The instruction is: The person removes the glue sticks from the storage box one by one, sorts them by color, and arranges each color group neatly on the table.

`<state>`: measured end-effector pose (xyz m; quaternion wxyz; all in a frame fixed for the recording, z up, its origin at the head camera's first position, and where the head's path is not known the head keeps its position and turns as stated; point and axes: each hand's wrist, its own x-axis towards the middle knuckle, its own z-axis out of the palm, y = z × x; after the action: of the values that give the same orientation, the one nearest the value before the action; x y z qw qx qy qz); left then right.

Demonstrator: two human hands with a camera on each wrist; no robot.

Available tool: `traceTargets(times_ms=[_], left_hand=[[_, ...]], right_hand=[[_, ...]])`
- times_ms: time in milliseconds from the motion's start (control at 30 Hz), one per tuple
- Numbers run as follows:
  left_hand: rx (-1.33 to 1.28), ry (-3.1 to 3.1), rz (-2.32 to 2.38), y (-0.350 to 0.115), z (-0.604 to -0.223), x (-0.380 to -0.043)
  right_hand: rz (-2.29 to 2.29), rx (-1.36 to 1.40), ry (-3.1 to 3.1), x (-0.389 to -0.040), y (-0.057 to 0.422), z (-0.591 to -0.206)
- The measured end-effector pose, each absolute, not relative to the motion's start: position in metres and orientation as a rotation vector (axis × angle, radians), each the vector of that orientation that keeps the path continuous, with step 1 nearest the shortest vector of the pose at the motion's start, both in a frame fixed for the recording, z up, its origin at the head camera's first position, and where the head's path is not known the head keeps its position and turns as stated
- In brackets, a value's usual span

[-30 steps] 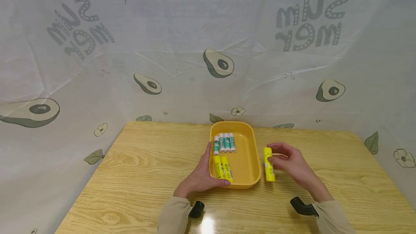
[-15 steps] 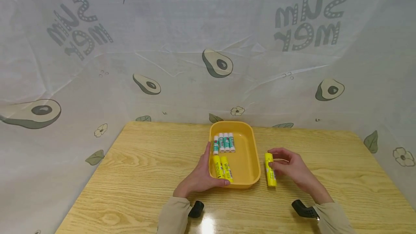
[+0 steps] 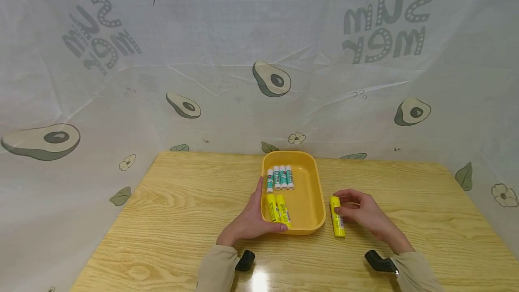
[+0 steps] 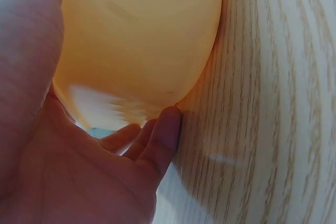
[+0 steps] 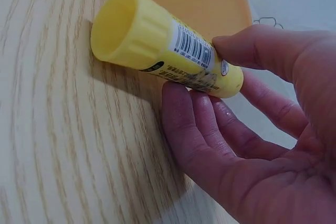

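A yellow glue stick (image 3: 337, 222) is pinched between the thumb and fingers of my right hand (image 3: 362, 211), just right of the orange-yellow plastic tray (image 3: 320, 193). The right wrist view shows that glue stick (image 5: 194, 51) tilted close over the table, its hollow base end toward the camera. My left hand (image 3: 253, 220) holds the tray's near left corner, thumb over the front rim and fingers along the left wall. Inside the tray, two yellow glue sticks (image 3: 283, 211) lie at the near left. Several smaller white-and-green glue sticks (image 3: 283, 178) lie side by side behind them.
The tray stands on a light wood-grain table (image 3: 194, 202). A pale curtain (image 3: 227, 48) printed with avocados hangs behind the table and at its sides. Black wrist-worn mounts (image 3: 380, 261) stick out near both sleeves.
My right hand has moved slightly toward the near side and down with the yellow glue stick. The left hand and the tray stay in place.
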<state>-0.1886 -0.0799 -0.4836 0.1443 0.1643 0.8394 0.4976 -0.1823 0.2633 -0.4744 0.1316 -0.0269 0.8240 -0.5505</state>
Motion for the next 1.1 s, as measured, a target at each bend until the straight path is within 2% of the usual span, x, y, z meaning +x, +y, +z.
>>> traceTargets(times_ms=[1100], left_hand=[[0.450,2.392,1.474,-0.0799,-0.4855,-0.1864]], right_hand=[[-1.530,-0.015,2.427,-0.1848,0.2578,-0.4762]])
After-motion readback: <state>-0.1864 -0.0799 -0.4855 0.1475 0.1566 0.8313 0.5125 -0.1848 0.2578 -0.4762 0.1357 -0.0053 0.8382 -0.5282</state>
